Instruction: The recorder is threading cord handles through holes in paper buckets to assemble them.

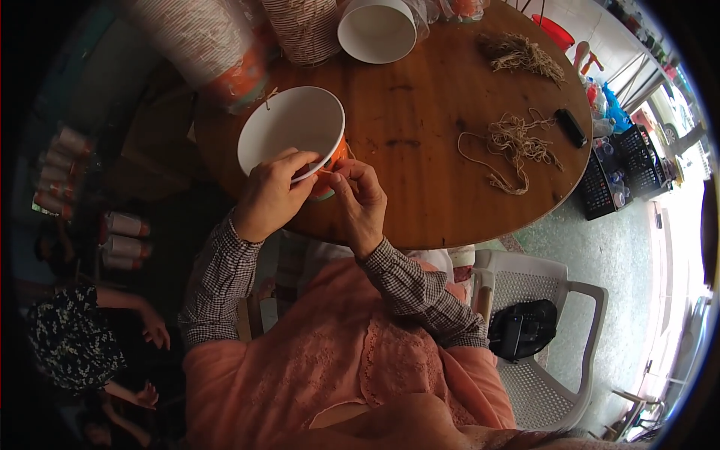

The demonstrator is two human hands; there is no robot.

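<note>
**Both hands at the rim of a paper bucket**

I see the bucket [289,127], white inside and orange outside, tilted at the near edge of the round wooden surface [420,120], its mouth turned up toward the camera. My left hand [271,196] is closed over the near rim, thumb inside and fingers wrapped on the outer wall. My right hand [362,201] sits just beside it, thumb and forefinger pinched on a short bit of twine [328,172] at the bucket's orange wall, the other fingers curled loosely. The two hands almost touch at the rim. Both forearms, in checked sleeves, come up from the lower edge over a pink apron.

Further back on the surface, a second bucket [376,28] lies on its side showing its white inside, next to a nested stack of buckets [306,28]. A larger stack [202,41] leans in from the upper left. To the right, a loose tangle of twine pieces [511,146] lies well apart from my hands, and a tidier bundle [523,56] lies near the far edge. A small black object [571,127] rests just beside the tangle; I cannot tell what it is.

Off the surface, a white plastic chair [555,330] stands to my right with a black bag [523,328] on its seat. At lower left another person [75,337] in dark patterned clothing sits near the floor, well away from my hands.
</note>
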